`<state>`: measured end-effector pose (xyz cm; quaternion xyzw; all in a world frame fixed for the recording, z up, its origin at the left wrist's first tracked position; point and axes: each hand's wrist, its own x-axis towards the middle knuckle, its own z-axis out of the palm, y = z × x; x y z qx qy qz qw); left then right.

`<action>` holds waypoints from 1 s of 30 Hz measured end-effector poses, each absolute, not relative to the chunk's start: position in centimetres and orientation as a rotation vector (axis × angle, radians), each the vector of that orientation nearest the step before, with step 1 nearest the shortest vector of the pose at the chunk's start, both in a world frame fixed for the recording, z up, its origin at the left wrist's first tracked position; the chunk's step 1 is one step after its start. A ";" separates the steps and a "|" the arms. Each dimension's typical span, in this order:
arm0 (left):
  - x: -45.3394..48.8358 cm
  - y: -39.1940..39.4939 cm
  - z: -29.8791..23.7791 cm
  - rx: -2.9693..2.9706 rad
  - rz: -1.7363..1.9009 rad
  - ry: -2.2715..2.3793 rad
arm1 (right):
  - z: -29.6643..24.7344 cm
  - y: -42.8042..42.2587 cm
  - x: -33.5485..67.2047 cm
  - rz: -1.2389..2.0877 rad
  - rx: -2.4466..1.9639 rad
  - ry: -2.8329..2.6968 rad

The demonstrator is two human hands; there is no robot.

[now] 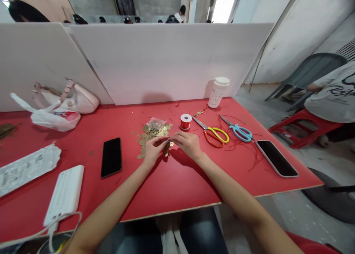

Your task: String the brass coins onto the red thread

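My left hand (154, 148) and my right hand (188, 143) meet over the red table (177, 187), fingers pinched together on a small cluster of brass coins (167, 147) held between them. Just beyond the hands lies a loose pile of brass coins (151, 132) with a small clear bag. A spool of red thread (185, 121) stands right of the pile, and loose red thread trails across the table to the right.
Orange-and-yellow scissors (215, 135) and blue scissors (240, 132) lie right of the spool, a phone (276, 158) beyond them. A black phone (111, 156), white power bank (65, 195), plastic bags, pink handbag (73, 98) sit left. A white cup (219, 92) stands by the partition. A person sits at right.
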<state>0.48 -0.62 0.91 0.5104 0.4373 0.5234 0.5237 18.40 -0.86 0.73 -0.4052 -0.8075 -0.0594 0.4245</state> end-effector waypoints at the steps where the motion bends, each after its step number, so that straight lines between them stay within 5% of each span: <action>1: 0.5 -0.6 0.9 1.229 1.256 1.052 | 0.7 -0.9 18.4 -0.156 -1.013 -2.021; 30: 0.5 0.0 -0.1 1.170 1.306 1.063 | 1.4 -1.5 18.0 0.011 -1.092 -2.109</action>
